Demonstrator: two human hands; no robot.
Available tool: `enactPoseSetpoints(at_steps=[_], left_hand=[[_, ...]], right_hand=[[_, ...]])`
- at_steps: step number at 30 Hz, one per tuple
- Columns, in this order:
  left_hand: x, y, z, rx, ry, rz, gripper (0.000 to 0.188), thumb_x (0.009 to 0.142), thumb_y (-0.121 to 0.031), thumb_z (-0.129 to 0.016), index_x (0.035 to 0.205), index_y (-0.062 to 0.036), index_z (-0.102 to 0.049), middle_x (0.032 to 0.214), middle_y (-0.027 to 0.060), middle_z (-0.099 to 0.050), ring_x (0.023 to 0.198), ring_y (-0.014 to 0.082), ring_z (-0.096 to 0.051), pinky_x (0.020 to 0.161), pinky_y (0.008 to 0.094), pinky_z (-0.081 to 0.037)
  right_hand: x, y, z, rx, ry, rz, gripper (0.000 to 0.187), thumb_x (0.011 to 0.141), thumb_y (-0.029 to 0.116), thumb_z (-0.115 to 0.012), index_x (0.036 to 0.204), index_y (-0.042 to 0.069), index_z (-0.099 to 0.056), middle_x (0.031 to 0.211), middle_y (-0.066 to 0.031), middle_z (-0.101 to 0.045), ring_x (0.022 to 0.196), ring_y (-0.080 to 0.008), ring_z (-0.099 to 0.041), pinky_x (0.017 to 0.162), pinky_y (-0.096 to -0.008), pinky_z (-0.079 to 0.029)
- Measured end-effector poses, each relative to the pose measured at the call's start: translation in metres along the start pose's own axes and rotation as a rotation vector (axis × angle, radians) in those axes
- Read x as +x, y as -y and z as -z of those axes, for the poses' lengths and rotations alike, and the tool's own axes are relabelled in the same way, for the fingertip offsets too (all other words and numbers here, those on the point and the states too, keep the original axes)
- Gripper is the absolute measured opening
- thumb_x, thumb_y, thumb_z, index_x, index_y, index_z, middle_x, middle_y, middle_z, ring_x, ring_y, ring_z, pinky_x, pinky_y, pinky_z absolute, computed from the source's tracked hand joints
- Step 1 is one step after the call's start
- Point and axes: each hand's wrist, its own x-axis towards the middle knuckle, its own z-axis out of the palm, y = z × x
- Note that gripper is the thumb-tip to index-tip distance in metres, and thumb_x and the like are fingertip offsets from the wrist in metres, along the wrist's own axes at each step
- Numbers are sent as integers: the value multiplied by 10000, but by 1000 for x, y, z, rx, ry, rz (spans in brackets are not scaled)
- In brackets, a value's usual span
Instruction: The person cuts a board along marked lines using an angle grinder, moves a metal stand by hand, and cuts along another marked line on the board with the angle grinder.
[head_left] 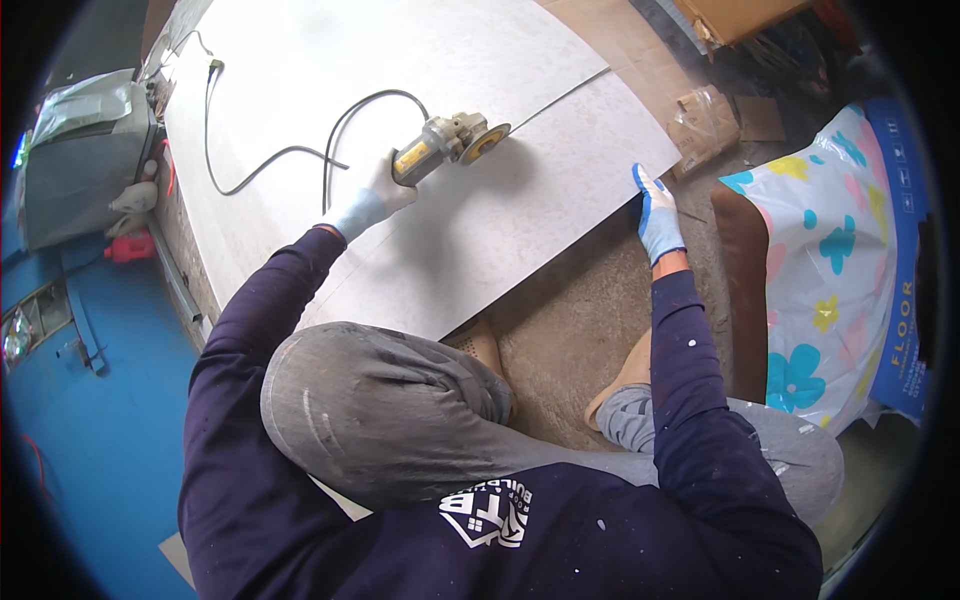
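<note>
In my gloved left hand (377,192) is an angle grinder (432,147), gripped round its yellow and grey body. Its cutting disc (484,144) sits at the near end of a dark straight line (560,98) that runs to the far right edge of a large white slab (520,230). Whether the disc touches the slab I cannot tell. At the slab's right corner, my gloved right hand (657,212) holds the edge, its thumb side up and some fingers hidden. The grinder's black cord (262,172) loops over the slab on the left.
A flower-patterned plastic cover (830,260) stands beside my right arm. Cardboard pieces (703,130) lie past the slab's right corner. To the left are a grey box (85,160), a red bottle (130,247) and a blue surface (150,400). My feet rest below the slab's near edge.
</note>
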Motion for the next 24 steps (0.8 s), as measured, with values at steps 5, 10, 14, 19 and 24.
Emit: enactPoseSetpoints(at_steps=[5, 10, 14, 19, 24], left_hand=[[-3, 6, -1, -14, 17, 19, 531, 763, -234, -744, 1209, 36, -645, 965, 240, -733, 907, 346, -746, 818, 419, -574], [-5, 15, -3, -8, -18, -15, 513, 761, -221, -738, 1198, 33, -651, 965, 242, -731, 922, 353, -743, 826, 416, -573], [-4, 11, -4, -17, -10, -22, 504, 763, -218, -737, 1192, 31, -653, 973, 242, -734, 923, 355, -742, 828, 417, -575], [-17, 13, 5, -42, -22, -4, 500, 761, -227, -752, 1184, 24, -662, 978, 243, -739, 913, 355, -744, 825, 420, -578], [-22, 12, 6, 3, -25, 4, 510, 761, -246, -757, 1188, 18, -665, 963, 245, -742, 901, 368, -747, 821, 426, -581]], right_hand=[[3, -3, 5, -9, 20, 26, 582, 924, 307, -832, 1316, -75, -634, 1280, -107, -674, 1167, -192, -598, 1031, -314, -443], [0, 1, 1, -88, -39, -9, 590, 943, 301, -819, 1353, -67, -610, 1344, -127, -662, 1221, -205, -602, 1064, -321, -450], [5, 1, 7, -91, -54, -17, 591, 942, 306, -819, 1349, -71, -612, 1344, -128, -663, 1223, -207, -603, 1072, -321, -445], [-15, 16, -10, -110, -46, -20, 597, 938, 286, -822, 1362, -74, -604, 1357, -132, -659, 1240, -216, -603, 1079, -327, -447], [-10, 12, -3, -61, -47, -7, 550, 929, 301, -830, 1302, -57, -641, 1268, -106, -679, 1157, -192, -611, 1016, -322, -461]])
